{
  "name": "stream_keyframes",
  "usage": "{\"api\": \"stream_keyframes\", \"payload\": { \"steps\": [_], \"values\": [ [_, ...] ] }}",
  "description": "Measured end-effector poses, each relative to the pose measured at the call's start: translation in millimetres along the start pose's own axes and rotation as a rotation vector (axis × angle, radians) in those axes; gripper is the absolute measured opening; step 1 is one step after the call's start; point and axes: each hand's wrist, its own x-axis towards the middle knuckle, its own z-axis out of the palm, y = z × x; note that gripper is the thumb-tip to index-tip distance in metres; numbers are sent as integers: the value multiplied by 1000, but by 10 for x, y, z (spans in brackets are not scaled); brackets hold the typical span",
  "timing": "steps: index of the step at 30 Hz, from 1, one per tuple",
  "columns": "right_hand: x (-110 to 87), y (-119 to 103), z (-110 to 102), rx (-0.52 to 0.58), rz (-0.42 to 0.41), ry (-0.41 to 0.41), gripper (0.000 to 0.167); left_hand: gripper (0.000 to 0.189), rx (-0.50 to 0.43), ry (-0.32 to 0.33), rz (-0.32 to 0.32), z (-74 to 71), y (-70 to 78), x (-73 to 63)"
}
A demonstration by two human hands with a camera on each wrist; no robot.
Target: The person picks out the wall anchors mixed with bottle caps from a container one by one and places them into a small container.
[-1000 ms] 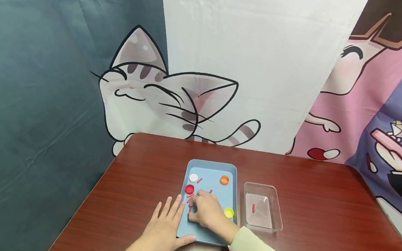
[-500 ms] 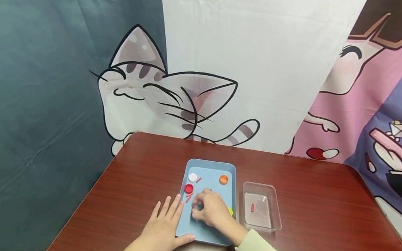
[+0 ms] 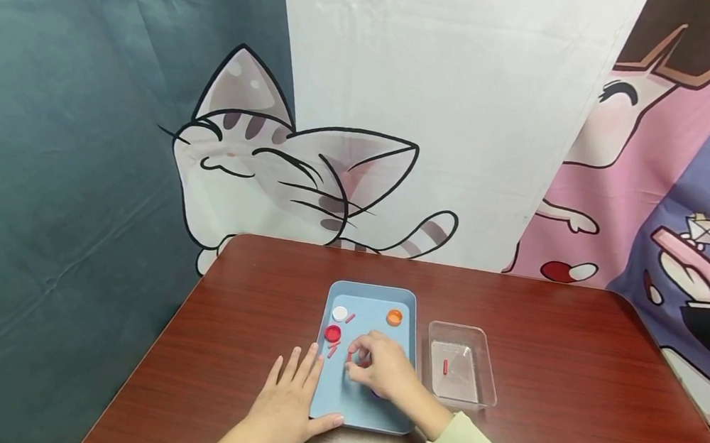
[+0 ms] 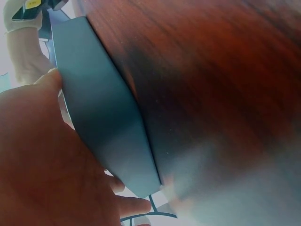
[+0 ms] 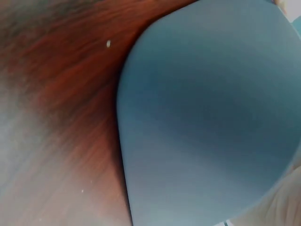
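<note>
In the head view my right hand (image 3: 385,373) is over the blue tray (image 3: 346,412), pinching a small red stick (image 3: 349,357) upright between thumb and fingertip. My left hand (image 3: 282,410) lies with straight, spread fingers along the tray's left side, its thumb at the near corner. The left wrist view has that hand (image 4: 51,155) against the tray's outer wall (image 4: 103,103). Inside the tray are a white cap (image 3: 340,313), a red cap (image 3: 333,333) and an orange cap (image 3: 393,317). Loose red sticks (image 3: 332,351) lie near the red cap. Something purple (image 3: 376,394) peeks from beneath my right hand.
A clear plastic box (image 3: 492,384) stands right of the tray, with one red stick (image 3: 445,367) in it. Another short stick (image 3: 350,318) lies beside the white cap. The brown table (image 3: 570,385) reaches back to a printed cartoon curtain (image 3: 467,118).
Holding the red stick, my right hand has shifted right across the tray. It now covers the yellow cap seen earlier, and something purple has come into view. My left hand stays put.
</note>
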Motion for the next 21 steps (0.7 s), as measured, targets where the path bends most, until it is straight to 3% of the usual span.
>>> {"api": "stream_keyframes", "payload": {
  "steps": [15, 21],
  "values": [
    [-173, 161, -244, 86, 19, 122, 17, 103, 2, -2, -3, -18, 12, -9],
    [-226, 227, -382, 137, 75, 147, 18, 104, -1, 0, -8, -12, 4, -5]
  ]
}}
